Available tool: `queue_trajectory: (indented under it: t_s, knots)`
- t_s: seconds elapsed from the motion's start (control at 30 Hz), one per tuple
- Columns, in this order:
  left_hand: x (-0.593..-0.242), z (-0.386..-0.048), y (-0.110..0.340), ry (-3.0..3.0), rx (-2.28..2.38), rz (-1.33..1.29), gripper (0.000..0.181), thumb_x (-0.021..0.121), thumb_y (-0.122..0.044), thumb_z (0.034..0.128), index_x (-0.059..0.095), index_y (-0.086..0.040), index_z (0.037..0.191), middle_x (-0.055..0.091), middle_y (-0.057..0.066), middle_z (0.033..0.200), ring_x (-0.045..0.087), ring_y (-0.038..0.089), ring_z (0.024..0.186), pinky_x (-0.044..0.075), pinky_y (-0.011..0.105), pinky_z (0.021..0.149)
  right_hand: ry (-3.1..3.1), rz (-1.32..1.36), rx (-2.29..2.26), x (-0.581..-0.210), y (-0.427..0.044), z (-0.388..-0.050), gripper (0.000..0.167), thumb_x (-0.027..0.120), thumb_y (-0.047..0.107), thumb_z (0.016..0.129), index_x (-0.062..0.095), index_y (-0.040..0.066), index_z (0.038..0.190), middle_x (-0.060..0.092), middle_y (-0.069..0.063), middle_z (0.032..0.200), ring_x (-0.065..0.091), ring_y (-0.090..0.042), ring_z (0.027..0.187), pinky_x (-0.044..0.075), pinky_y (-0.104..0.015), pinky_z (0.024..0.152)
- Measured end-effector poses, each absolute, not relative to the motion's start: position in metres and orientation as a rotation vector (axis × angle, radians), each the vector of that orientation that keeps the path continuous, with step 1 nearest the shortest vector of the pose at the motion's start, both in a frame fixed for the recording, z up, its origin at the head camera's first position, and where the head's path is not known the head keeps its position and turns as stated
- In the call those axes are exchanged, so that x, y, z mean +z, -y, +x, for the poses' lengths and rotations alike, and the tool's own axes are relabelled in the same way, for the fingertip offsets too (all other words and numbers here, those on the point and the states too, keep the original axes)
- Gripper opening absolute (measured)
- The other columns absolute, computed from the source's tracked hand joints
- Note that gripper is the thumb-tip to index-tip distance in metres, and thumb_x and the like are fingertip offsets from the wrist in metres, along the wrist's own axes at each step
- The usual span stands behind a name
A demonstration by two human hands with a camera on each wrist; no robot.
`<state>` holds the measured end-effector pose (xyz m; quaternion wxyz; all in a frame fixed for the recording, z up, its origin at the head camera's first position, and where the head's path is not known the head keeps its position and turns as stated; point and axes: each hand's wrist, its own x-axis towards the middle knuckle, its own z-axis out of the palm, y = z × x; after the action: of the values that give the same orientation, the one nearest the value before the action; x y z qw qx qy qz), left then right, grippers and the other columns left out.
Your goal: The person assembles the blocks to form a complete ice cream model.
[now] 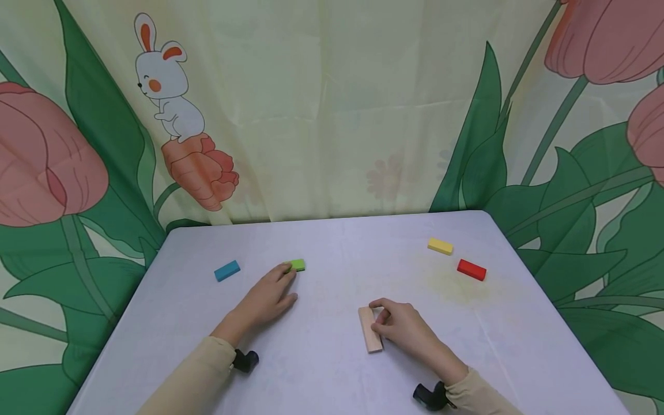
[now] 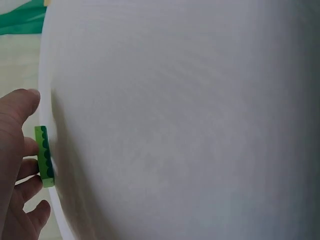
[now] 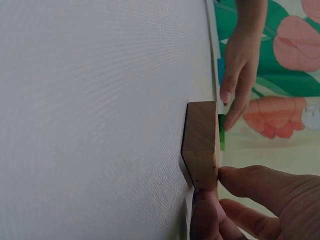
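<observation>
My left hand (image 1: 267,294) reaches over a small green block (image 1: 298,264) near the back of the table, its fingers touching the block. In the left wrist view, the patterned green block (image 2: 44,157) lies against several fingertips, while the thumb stands apart from it. Toward the front, my right hand (image 1: 407,325) pinches a long plain wooden block (image 1: 370,331) near its far end. The right wrist view has the wooden block (image 3: 200,132) close up, with thumb and fingers at one end. Whether it is lifted off the cloth, I cannot tell.
A blue block (image 1: 227,271) lies left of the green one. At the back right are a yellow block (image 1: 440,246) and a red block (image 1: 471,270). A white cloth (image 1: 321,369) covers the table. Behind it hangs a printed curtain (image 1: 332,115).
</observation>
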<state>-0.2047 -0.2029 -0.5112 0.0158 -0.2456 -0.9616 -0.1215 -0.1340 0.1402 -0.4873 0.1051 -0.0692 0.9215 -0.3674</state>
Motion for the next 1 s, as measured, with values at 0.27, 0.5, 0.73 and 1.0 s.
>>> queue_trajectory:
  t_s: [0.27, 0.5, 0.73, 1.0]
  knots:
    - [-0.510, -0.202, 0.192, 3.013, -0.413, -0.798, 0.072, 0.062, -0.046, 0.1023, 0.043, 0.000, 0.155, 0.040, 0.020, 0.161, 0.040, 0.037, 0.149, 0.035, 0.050, 0.123, -2.715, -0.284, -1.107, -0.490, -0.132, -0.134, 0.037, 0.080, 0.011, 0.086, 0.070, 0.011, 0.122, 0.064, 0.009, 0.077, 0.056, -0.008, 0.064, 0.045, -0.023, 0.058]
    - [-0.511, -0.200, 0.182, 3.012, -0.384, -0.781, 0.071, 0.061, -0.046, 0.1026, 0.044, -0.002, 0.155, 0.041, 0.018, 0.160, 0.041, 0.035, 0.149, 0.035, 0.049, 0.123, -2.720, -0.281, -1.102, -0.491, -0.127, -0.134, 0.039, 0.081, 0.012, 0.086, 0.070, 0.011, 0.123, 0.065, 0.010, 0.076, 0.056, -0.007, 0.063, 0.044, -0.023, 0.057]
    - [-0.513, -0.200, 0.173, 3.013, -0.353, -0.803, 0.070, 0.056, -0.049, 0.1041, 0.044, -0.004, 0.156, 0.040, 0.017, 0.161, 0.039, 0.034, 0.150, 0.034, 0.048, 0.124, -2.712, -0.275, -1.114, -0.489, -0.121, -0.133, 0.039, 0.082, 0.011, 0.085, 0.070, 0.009, 0.121, 0.065, 0.008, 0.076, 0.056, -0.008, 0.064, 0.045, -0.024, 0.057]
    - [-0.514, -0.198, 0.158, 3.023, -0.328, -0.834, 0.070, 0.052, -0.051, 0.1054, 0.042, -0.005, 0.157, 0.038, 0.015, 0.164, 0.037, 0.031, 0.152, 0.034, 0.046, 0.124, -2.727, -0.274, -1.072, -0.489, -0.119, -0.135, 0.039, 0.084, 0.015, 0.084, 0.070, 0.010, 0.119, 0.064, 0.009, 0.076, 0.056, -0.008, 0.065, 0.045, -0.025, 0.059]
